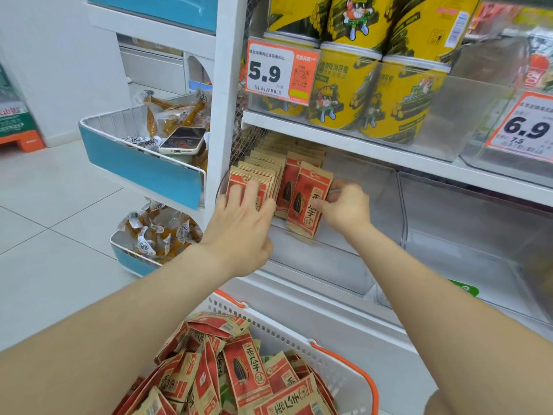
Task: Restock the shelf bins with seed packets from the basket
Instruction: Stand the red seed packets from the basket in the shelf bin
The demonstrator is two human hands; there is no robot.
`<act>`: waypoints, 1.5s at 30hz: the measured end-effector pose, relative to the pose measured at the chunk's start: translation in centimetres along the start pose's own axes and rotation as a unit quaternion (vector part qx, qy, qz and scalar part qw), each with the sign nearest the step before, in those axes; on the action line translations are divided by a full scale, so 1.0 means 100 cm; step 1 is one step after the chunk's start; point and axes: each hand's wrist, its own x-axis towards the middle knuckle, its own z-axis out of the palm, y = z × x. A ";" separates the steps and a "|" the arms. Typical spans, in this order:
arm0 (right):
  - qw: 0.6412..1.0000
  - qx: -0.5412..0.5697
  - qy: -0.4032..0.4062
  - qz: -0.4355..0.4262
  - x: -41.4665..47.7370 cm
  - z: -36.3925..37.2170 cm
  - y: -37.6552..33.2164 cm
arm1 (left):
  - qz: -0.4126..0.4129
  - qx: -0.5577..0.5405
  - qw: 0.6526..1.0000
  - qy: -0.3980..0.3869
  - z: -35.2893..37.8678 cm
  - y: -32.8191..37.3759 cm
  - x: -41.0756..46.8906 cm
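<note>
Left hand (242,223), fingers spread flat, braces the upright row of sunflower seed packets (263,166) in the clear shelf bin (371,187) against toppling, while right hand (344,208) pinches the front packet (308,199), likely slotting it in; the basket (302,336) below holds many more.

Lower shelf (299,310) has two clear bins sitting side by side. The left bin (374,190) has red seed packets (263,167) standing in rows at its left end, and the right bin (463,229) sits right up against it. Upper shelf (344,139) carries yellow canisters (344,91), stacked two high.
</note>
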 end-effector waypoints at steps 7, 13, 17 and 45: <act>0.992 -0.120 0.024 -0.005 0.019 0.041 -0.013 | 0.012 0.002 1.000 -0.010 0.009 -0.007 0.004; 0.988 -0.151 -0.002 0.022 0.016 0.063 -0.016 | 0.007 0.002 1.000 -0.023 0.011 -0.010 0.001; 0.992 -0.113 0.012 0.048 0.020 0.063 -0.016 | 0.010 -0.001 1.000 -0.028 0.012 -0.011 -0.002; 0.777 -0.352 -0.449 -0.264 -0.130 0.007 0.002 | 0.071 -0.010 0.845 -0.530 0.030 0.016 -0.049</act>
